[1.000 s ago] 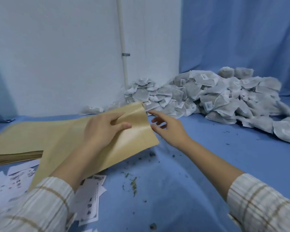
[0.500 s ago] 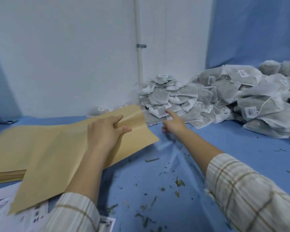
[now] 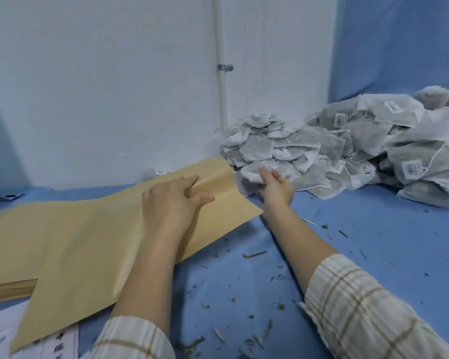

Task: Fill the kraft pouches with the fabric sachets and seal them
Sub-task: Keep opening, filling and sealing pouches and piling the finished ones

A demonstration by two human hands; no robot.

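Pinching kraft pouch (image 3: pixel 94 244) mouth: left hand (image 3: pixel 171 200) | right hand (image 3: pixel 276 189) grasping sachet (image 3: pixel 263 168) | pouch contents unseen

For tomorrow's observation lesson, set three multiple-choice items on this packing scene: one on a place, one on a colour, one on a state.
1. Where is the heap of fabric sachets?
A. In the far corner, against the white wall
B. On the stack of kraft pouches
C. Under the printed slips

2. What colour is the table cover?
A. Green
B. Blue
C. Red

3. What is the left hand doing?
A. Hanging idle
B. Gripping the mouth of a kraft pouch
C. Holding a pen

Answers:
1 A: the heap lies by the white wall and its pipe.
2 B: the cloth, strewn with herb bits, is plainly blue.
3 B: thumb and fingers pinch the pouch's curled upper edge, while the right hand takes hold of a sachet.
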